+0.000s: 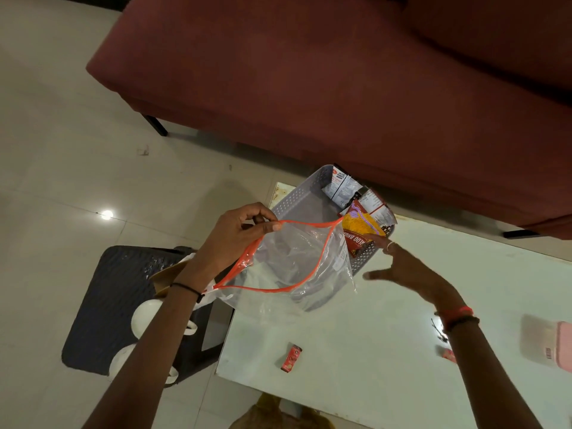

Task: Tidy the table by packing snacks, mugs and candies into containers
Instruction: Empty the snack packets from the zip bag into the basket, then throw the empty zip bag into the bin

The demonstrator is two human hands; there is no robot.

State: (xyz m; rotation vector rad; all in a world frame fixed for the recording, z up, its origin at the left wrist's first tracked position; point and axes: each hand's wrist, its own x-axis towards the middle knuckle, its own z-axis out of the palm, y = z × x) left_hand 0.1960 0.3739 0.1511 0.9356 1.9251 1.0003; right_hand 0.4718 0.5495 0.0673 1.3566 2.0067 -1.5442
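My left hand (240,232) pinches the orange zip edge of a clear plastic bag (294,261), which hangs open above the table's left end. My right hand (399,264) hovers open to the right of the bag, fingers spread, its fingertips near a red and yellow snack packet (360,230). That packet lies in a grey perforated basket (297,202) with other snack packets (342,185). A small red candy wrapper (291,357) lies on the white table (387,351). A second red candy (448,356) shows just past my right wrist. White mugs (145,317) sit in a dark container (114,292) on the floor at left, partly hidden by my left arm.
A maroon sofa (340,72) runs along the far side of the table. A pink object (561,345) lies at the table's right edge. Pale tiled floor (62,134) spreads to the left. A yellowish thing (272,410) shows under the table's near edge.
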